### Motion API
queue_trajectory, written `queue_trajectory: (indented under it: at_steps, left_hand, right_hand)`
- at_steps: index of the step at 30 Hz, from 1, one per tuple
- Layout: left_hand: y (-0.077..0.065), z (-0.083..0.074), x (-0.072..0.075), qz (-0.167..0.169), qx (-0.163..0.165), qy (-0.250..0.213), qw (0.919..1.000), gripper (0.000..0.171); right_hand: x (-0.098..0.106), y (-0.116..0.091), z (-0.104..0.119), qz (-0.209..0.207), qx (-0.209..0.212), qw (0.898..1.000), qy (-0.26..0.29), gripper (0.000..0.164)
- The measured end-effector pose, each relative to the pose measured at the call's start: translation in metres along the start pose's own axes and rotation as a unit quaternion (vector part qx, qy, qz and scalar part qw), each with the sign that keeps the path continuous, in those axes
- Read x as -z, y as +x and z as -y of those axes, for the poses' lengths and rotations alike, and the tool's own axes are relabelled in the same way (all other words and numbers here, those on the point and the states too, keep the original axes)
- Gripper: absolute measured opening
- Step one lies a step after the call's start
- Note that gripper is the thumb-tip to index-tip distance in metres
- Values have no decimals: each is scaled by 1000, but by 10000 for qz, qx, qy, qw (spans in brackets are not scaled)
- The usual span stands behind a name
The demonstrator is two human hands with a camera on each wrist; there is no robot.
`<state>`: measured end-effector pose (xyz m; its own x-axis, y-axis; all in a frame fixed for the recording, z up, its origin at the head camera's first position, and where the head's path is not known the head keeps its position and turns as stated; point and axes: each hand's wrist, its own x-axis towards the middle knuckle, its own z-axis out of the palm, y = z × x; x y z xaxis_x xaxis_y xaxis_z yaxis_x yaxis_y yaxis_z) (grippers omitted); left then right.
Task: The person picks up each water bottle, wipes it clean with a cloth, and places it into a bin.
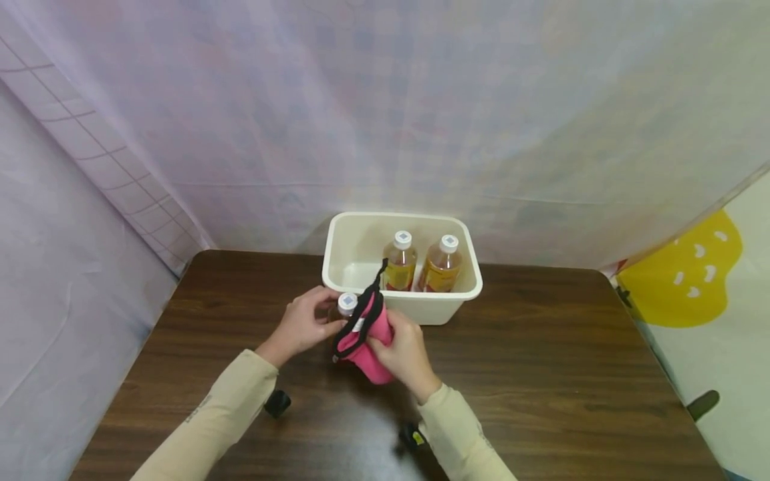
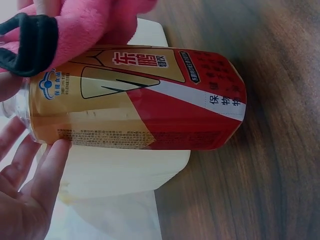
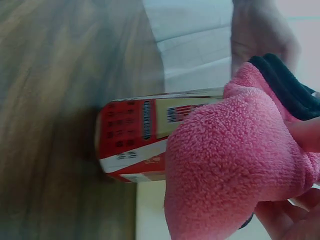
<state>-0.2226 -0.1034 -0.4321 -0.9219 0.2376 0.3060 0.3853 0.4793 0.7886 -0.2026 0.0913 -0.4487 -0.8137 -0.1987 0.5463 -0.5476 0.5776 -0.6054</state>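
My left hand [image 1: 303, 319] grips a bottle with a white cap [image 1: 347, 304] by its neck. In the left wrist view the bottle [image 2: 165, 112] shows a gold and red label with Chinese print. It stands or hovers in front of the basket; whether its base touches the table I cannot tell. A pink fleecy cloth [image 1: 378, 371] with black edging and a black loop is held in my right hand [image 1: 409, 349]. Against the bottle's upper right side, the cloth [image 3: 220, 160] hides part of the label in the right wrist view.
A white plastic basket [image 1: 430, 310] stands at the table's back edge. Two capped bottles with yellow labels, one left [image 1: 400, 270] and one right [image 1: 442, 274], stand in its right part. The dark wood table [image 1: 541, 374] stretches to both sides, with a curtain [image 1: 451, 120] behind.
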Motion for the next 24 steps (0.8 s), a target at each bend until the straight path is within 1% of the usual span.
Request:
queue_trajectory:
  at_steps: [3,8,11,16,19,24]
  left_hand:
    - [0,0,0,-3,50,-86,10000,37]
    - [-1,0,-1,-13,130,-113,9998,38]
    - [-2,0,-2,-22,125,-51,9999,38]
    - [-3,1,-5,-30,105,88,9999,36]
    - [-4,0,-5,-72,92,145,9998,36]
    - [-6,-2,-7,-277,-69,468,9985,37]
  right_hand:
    - [-4,-4,-2,-67,-71,10000,5,26]
    - [-14,-14,-11,-78,-383,9992,73,24]
    - [-22,-22,-21,52,-574,9983,42,23]
    - [-36,-36,-38,403,-962,9945,28,22]
    - [-41,-40,-44,423,-1019,9939,41,21]
    - [-42,-40,-47,379,-984,9943,121,22]
